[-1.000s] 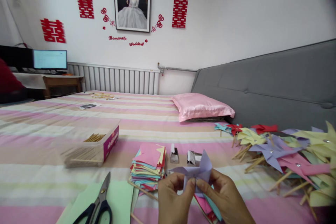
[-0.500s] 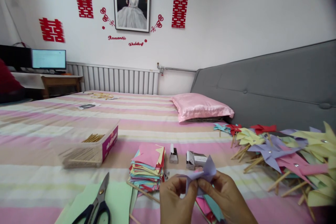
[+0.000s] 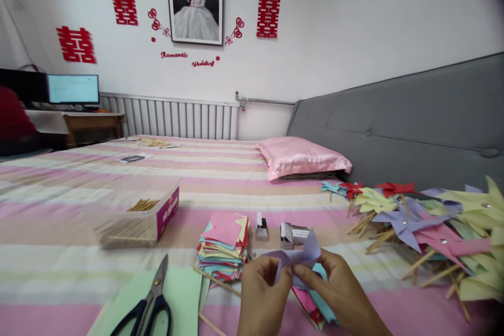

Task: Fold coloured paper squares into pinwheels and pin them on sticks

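Observation:
A lilac paper pinwheel [image 3: 302, 258], its corners folded in toward the middle, is held up between my two hands. My left hand [image 3: 263, 289] pinches its left side, thumb at the centre. On the other side my right hand [image 3: 328, 281] grips the paper, its thumb beside the left one. Below and behind my hands lie pink, red and blue paper pieces [image 3: 311, 302], partly covered. Just left of my hands stands a stack of coloured paper squares [image 3: 222, 247], with a wooden stick [image 3: 220, 279] in front of it.
Scissors [image 3: 151, 302] lie on green paper sheets [image 3: 183, 294]. A clear box of wooden sticks [image 3: 136, 220] sits at left. Two small boxes [image 3: 261, 227] [image 3: 292, 234] stand beyond my hands. Finished pinwheels [image 3: 429, 231] crowd the right; a pink pillow [image 3: 303, 157] lies farther back.
Both hands stay closed on the lilac paper, with only slight shifts of the fingers. The whole view has moved a little.

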A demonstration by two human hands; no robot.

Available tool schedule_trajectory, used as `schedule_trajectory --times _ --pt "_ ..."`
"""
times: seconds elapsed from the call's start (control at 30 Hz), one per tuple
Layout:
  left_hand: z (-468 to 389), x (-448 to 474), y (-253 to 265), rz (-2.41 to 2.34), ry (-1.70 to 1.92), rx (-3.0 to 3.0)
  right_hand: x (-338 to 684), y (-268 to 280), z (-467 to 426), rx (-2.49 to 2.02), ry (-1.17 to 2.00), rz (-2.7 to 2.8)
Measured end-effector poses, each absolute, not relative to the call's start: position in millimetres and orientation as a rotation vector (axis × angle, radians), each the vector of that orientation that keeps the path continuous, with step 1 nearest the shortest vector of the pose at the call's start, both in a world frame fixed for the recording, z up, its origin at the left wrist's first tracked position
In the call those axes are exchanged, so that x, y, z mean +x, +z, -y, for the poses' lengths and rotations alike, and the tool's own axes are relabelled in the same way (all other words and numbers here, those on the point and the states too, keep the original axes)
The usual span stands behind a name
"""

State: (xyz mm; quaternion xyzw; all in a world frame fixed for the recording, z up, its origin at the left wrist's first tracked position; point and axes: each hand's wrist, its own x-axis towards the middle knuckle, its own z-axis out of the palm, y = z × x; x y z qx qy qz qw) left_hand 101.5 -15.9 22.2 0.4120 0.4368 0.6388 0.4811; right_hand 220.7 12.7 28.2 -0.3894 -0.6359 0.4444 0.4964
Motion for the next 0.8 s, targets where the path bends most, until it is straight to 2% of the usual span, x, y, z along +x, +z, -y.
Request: schedule_trajectory --times 0.23,0.37,0.5,0.8 --pt "23.8 75.9 38.6 -1.251 1.302 1.42 228.6 22.2 -17.7 -0.989 1.147 1.591" --pt "35.9 33.0 55.6 -1.707 1.107 1.671 228.5 18.5 -19.7 -0.97 1.201 1.421" --pt "41.3 6.2 52.3 -2.295 0.556 1.806 226.7 18.7 -18.6 -0.922 1.317 1.302" --pt "26.0 13.0 26.2 -2.222 0.333 1.804 225.3 25.7 -10.4 -0.791 1.441 1.341"
